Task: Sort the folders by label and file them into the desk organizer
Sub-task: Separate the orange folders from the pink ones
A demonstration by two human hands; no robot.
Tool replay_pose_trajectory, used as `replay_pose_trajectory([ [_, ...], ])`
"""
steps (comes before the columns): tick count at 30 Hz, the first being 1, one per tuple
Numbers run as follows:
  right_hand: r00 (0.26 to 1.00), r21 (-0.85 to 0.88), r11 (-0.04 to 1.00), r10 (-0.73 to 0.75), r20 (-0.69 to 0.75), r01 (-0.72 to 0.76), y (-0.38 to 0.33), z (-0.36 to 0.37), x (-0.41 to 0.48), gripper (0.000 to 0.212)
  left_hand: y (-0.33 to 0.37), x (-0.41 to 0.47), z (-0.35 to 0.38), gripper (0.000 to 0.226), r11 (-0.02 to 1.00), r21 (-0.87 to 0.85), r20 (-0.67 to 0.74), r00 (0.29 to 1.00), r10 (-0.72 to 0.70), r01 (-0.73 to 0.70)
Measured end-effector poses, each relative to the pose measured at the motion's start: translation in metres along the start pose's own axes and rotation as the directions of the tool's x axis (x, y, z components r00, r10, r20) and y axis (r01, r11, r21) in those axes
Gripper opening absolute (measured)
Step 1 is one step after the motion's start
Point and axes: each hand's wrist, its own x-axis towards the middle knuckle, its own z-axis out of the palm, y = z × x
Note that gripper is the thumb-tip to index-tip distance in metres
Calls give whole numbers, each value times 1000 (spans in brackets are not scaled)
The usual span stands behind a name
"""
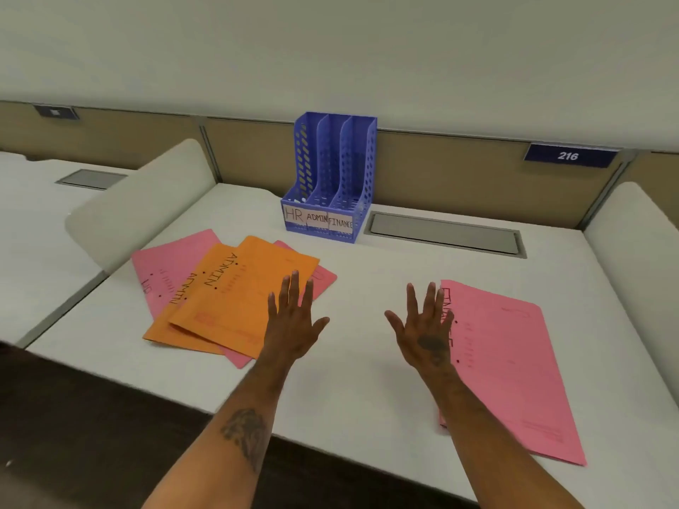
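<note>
A blue desk organizer [332, 178] stands at the back of the desk, its three empty slots labelled HR, ADMIN and FINANCE. Left of centre lies a fanned pile: two orange folders marked ADMIN, the upper one [239, 292] over the lower one [183, 317], on top of a pink folder marked HR [165, 266] and another pink folder [323, 279]. On the right lies a pink folder marked FINANCE [514, 365]. My left hand [292, 321] hovers flat and open over the pile's right edge. My right hand [424, 330] is open, fingers spread, over the FINANCE folder's left edge.
The white desk [360, 380] has a grey cable hatch [444, 233] right of the organizer. Low padded dividers [143, 203] flank the desk on both sides. A tan back panel carries a sign reading 216 [569, 156]. The desk's front edge runs near my forearms.
</note>
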Motion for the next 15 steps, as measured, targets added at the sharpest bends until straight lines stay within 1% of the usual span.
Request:
replay_pose_trajectory([
  [4,999,32,999,-39,-12,40,-65,7,-9,95,-64,-13,-11,88,1000,3,-4,1000,-24,24],
  [8,999,59,997,-46,-21,48,-121,20,-16,95,-120,-20,-23,89,1000,9,-2,1000,-22,22],
  [12,999,48,998,-48,-11,49,-165,35,-16,92,-165,-23,-29,88,998,48,12,999,-41,40],
  [15,998,31,997,-66,2,66,-189,45,-13,91,-188,-22,-32,87,999,16,0,999,-42,42],
])
